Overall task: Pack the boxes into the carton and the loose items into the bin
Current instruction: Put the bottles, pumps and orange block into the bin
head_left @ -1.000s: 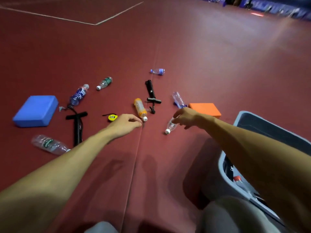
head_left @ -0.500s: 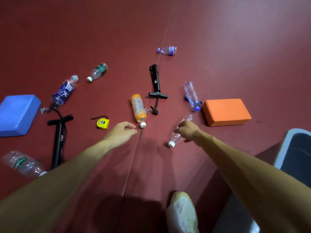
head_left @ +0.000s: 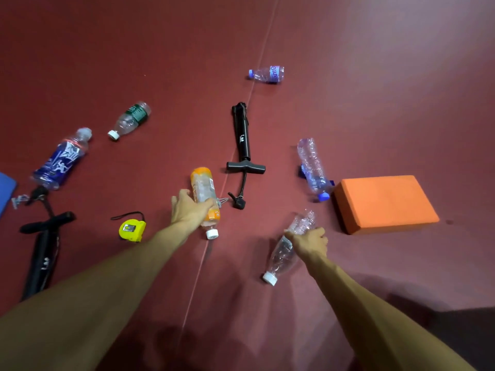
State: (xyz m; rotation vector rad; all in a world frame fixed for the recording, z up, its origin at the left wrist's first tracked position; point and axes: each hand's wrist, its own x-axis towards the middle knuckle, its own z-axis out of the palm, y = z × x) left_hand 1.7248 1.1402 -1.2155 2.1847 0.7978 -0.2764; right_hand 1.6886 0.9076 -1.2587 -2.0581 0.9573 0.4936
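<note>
Your hands have now closed: the left hand [head_left: 188, 210] grips the orange-labelled clear plastic bottle [head_left: 203, 187] well left of the orange foam block [head_left: 385, 202], and the right hand [head_left: 309, 243] grips the crumpled clear plastic bottle [head_left: 282, 257] near that block. Probably you take two together to spare one trip to the bin.

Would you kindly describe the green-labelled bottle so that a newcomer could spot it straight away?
Find the black hand pump lying beside the floor seam in the middle. Left of it lies a small clear bottle with a white cap. Unlike its neighbours, it alone wears a green label.
</note>
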